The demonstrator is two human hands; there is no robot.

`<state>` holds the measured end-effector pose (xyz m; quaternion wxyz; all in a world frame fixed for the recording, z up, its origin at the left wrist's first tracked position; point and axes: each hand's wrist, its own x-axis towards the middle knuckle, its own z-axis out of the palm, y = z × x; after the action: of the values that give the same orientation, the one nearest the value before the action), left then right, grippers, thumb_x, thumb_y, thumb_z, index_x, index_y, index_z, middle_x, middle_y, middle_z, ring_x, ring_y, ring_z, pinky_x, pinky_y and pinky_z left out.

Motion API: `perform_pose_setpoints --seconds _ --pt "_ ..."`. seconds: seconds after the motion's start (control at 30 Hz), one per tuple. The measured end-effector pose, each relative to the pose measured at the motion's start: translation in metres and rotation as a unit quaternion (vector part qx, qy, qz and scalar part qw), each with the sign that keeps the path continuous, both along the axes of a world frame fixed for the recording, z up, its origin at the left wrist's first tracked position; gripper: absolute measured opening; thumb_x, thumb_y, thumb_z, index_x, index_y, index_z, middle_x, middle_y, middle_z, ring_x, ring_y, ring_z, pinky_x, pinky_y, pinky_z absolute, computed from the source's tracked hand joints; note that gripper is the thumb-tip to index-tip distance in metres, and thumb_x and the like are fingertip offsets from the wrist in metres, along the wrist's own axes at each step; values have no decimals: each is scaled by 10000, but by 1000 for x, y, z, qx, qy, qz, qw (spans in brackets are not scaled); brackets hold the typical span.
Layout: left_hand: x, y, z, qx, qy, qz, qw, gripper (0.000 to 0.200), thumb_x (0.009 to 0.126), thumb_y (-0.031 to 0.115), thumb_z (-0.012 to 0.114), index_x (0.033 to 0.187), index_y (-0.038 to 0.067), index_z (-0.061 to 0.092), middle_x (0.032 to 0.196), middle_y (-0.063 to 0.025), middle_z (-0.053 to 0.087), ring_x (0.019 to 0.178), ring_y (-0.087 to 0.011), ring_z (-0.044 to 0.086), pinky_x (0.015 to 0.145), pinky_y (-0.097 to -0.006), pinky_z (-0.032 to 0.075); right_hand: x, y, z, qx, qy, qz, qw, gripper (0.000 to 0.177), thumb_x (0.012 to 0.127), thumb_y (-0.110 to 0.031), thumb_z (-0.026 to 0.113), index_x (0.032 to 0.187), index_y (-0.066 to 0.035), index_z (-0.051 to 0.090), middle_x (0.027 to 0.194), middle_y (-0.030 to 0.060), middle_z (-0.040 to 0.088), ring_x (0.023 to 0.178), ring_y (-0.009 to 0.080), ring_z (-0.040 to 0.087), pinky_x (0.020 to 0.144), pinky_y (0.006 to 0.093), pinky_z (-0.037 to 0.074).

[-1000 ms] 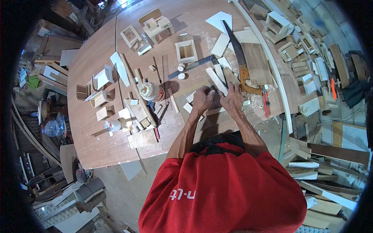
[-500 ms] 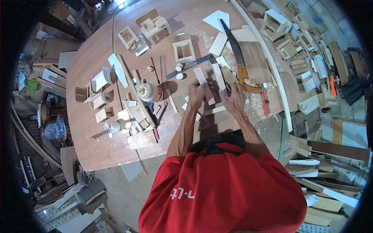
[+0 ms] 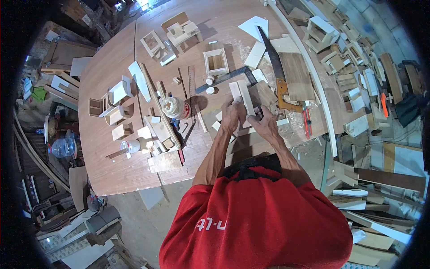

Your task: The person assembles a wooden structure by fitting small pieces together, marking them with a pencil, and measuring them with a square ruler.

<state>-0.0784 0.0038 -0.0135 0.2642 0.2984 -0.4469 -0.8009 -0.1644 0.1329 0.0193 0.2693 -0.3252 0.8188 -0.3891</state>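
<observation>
Over the near side of the table, my left hand (image 3: pixel 230 115) is closed on the lower end of a pale wooden strip (image 3: pixel 234 91). A second wooden strip (image 3: pixel 246 97) lies right against the first, side by side, slanting away from me. My right hand (image 3: pixel 266 124) is closed at the lower end of the second strip, its thumb and fingers pinched together there. Something small and dark shows at its fingertips, partly hidden by the fingers. Small wood offcuts lie on the table around both hands.
To the right lies a handsaw (image 3: pixel 281 85) beside a wooden board (image 3: pixel 297 77) and red-handled pliers (image 3: pixel 307 121). A metal square (image 3: pixel 226 79) and small wooden frame (image 3: pixel 216 62) are beyond. Left stand a glue jar (image 3: pixel 174 108) and miniature wooden furniture (image 3: pixel 120 91).
The two strips, apart before, are now side by side and touching. My right hand has moved slightly down and inward toward my left hand. The view has shifted slightly.
</observation>
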Motion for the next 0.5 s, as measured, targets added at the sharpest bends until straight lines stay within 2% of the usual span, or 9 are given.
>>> perform_pose_setpoints --seconds 0.03,0.1,0.13,0.2,0.33,0.4,0.5 --pt "1 1 6 -1 -1 0 1000 298 955 190 508 1181 8 575 967 -87 635 809 -157 610 679 -275 508 0 1 0 -1 -1 0 1000 482 748 -379 727 993 6 574 858 155 613 801 282 618 708 397 485" --pt "2 4 24 87 10 -9 996 277 964 133 457 1179 -1 568 1011 -104 635 854 -175 622 742 -293 520 -1 3 1 -40 -51 20 998 489 766 -381 751 1024 -3 577 879 118 624 810 212 604 698 342 486" --pt "2 5 30 87 10 -9 996 277 964 133 457 1179 -1 568 1011 -104 635 854 -175 622 742 -293 520 0 3 0 -40 -51 20 998 489 766 -381 751 1024 -3 577 879 118 624 810 212 604 698 342 486" --pt "4 6 38 133 28 14 991 286 966 86 423 1202 -38 528 1070 -130 626 894 -209 636 772 -327 539 5 2 -1 -165 -148 -5 975 456 799 -354 747 1044 -1 594 846 80 603 782 161 565 676 309 473" --pt "6 5 33 136 53 7 989 309 964 81 425 1227 -55 510 1106 -141 615 941 -210 630 818 -319 526 9 4 4 -139 -162 -36 976 399 823 -297 726 1049 10 612 843 71 596 764 156 557 676 310 469" --pt "6 6 37 145 53 2 988 288 961 74 428 1195 -62 527 1091 -133 619 939 -196 629 836 -307 516 10 5 3 -119 -96 -20 988 359 839 -276 707 1035 13 624 814 56 588 752 150 554 687 308 470" --pt "7 9 50 165 47 8 985 254 967 91 436 1140 -52 557 1029 -95 623 883 -170 621 799 -298 511 8 8 8 -94 -116 -3 989 345 852 -256 691 1062 11 627 799 59 599 753 143 556 689 316 471"
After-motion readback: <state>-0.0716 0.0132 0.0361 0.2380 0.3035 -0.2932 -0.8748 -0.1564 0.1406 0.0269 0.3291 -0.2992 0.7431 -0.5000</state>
